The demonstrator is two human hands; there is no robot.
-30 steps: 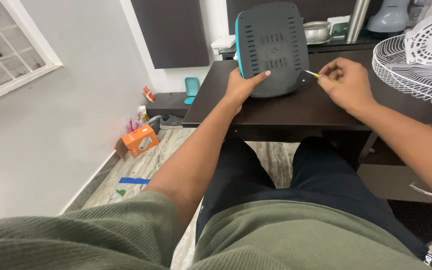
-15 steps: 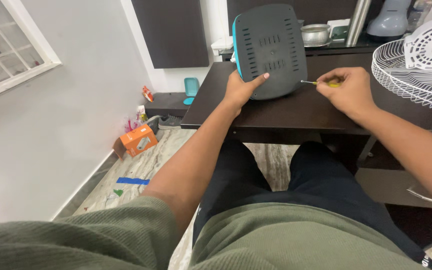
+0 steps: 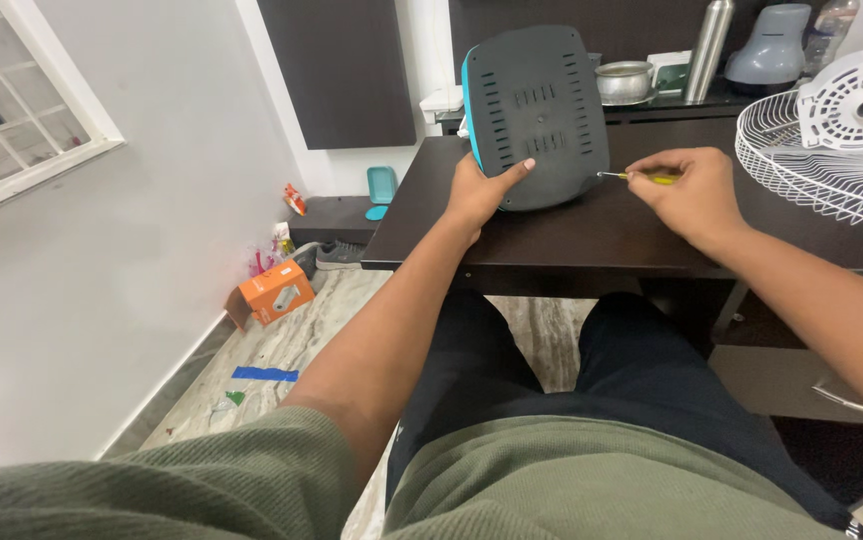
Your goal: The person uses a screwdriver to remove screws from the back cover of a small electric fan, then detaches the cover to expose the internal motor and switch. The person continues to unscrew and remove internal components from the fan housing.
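Note:
A dark grey slotted appliance base [image 3: 540, 110] with a teal edge stands on its side on the dark wooden table [image 3: 592, 235]. My left hand [image 3: 482, 190] grips its lower left corner and holds it upright. My right hand [image 3: 687, 190] holds a small yellow-handled screwdriver [image 3: 642, 177]. The metal tip points left and touches the lower right corner of the grey underside.
A white wire fan guard [image 3: 832, 140] with a white motor hub lies at the table's right. Behind stand a steel pot [image 3: 624, 82], a steel bottle [image 3: 709, 48] and a grey appliance [image 3: 772, 45]. On the floor at the left are an orange box [image 3: 274, 293] and shoes.
My right hand has turned the screwdriver level and brought its tip to the base's lower right corner. The view has tilted down slightly. My left hand keeps its grip.

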